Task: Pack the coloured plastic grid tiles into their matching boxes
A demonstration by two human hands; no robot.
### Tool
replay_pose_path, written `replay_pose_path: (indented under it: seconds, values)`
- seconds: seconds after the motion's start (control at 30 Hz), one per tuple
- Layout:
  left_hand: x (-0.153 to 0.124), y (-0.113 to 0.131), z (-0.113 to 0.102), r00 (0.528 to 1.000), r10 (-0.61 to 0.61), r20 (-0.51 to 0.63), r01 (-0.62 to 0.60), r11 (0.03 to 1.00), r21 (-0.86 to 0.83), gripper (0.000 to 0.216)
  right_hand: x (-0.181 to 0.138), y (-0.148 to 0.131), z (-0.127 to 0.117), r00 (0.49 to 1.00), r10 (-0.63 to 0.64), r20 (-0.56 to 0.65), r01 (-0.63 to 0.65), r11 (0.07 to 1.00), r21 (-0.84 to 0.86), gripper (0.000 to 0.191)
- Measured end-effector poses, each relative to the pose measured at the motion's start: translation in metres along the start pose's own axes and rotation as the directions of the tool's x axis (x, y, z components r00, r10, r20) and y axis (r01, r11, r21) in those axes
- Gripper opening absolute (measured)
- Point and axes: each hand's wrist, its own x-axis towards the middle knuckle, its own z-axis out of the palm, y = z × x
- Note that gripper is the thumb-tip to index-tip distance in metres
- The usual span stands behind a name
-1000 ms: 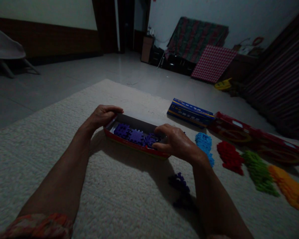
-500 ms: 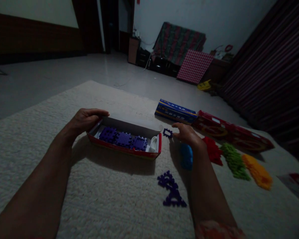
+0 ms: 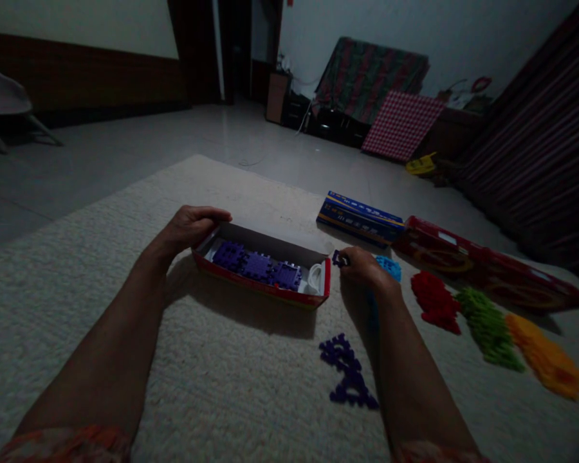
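My left hand (image 3: 197, 226) grips the far left end of an open red cardboard box (image 3: 265, 292), its fingers over the rim. Inside the box lie several purple interlocking plastic pieces (image 3: 257, 265) in a row and a coiled white cord (image 3: 314, 278) at the right end. Just right of the box, my right hand (image 3: 364, 265) is closed on a small purple square frame piece (image 3: 338, 258). Two or so flat purple triangular pieces (image 3: 350, 373) lie on the mat nearer to me. Blue pieces (image 3: 388, 267) are partly hidden by my right hand and forearm.
Beyond the right hand lie a blue box (image 3: 359, 218) and a long red box (image 3: 482, 263). Piles of red pieces (image 3: 434, 301), green pieces (image 3: 489, 328) and orange pieces (image 3: 545, 354) sit to the right on the cream mat (image 3: 212, 386).
My right hand has closed its fingers on the purple frame piece, which lay on the mat beside the box. My left hand stays on the box. The whole view has shifted left.
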Motion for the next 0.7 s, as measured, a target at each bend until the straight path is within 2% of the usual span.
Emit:
replay_pose_path:
  seconds: [0.2,0.37,0.47,0.53,0.63,0.7]
  values:
    - [0.0,-0.001,-0.001,1.0,0.017,0.019,-0.017,1.0,0.001,0.034,0.002,0.003,-0.005,1.0,0.01,-0.015,-0.01,1.0,-0.019,0.032]
    - [0.003,-0.006,-0.001,0.998,0.044,0.037,-0.042,0.998,-0.05,0.031,-0.014,0.003,-0.037,0.987,0.027,-0.16,-0.022,0.999,0.028,0.037]
    - [0.004,-0.008,-0.002,0.997,0.057,0.054,-0.055,0.998,-0.036,0.035,-0.036,-0.016,-0.058,0.956,-0.056,-0.287,0.089,0.991,0.101,0.038]
    - [0.005,-0.009,-0.002,0.996,0.071,0.047,-0.071,0.997,-0.016,0.037,-0.052,-0.037,-0.067,0.919,-0.149,-0.364,0.219,0.963,0.158,0.038]
    - [0.006,-0.011,-0.002,0.995,0.085,0.043,-0.084,0.996,-0.009,0.036,-0.068,-0.069,-0.069,0.869,-0.321,-0.378,0.425,0.874,0.236,0.037]
    - [0.006,-0.011,-0.002,0.994,0.093,0.049,-0.092,0.996,-0.014,0.035,-0.072,-0.084,-0.065,0.846,-0.408,-0.344,0.505,0.822,0.265,0.033]
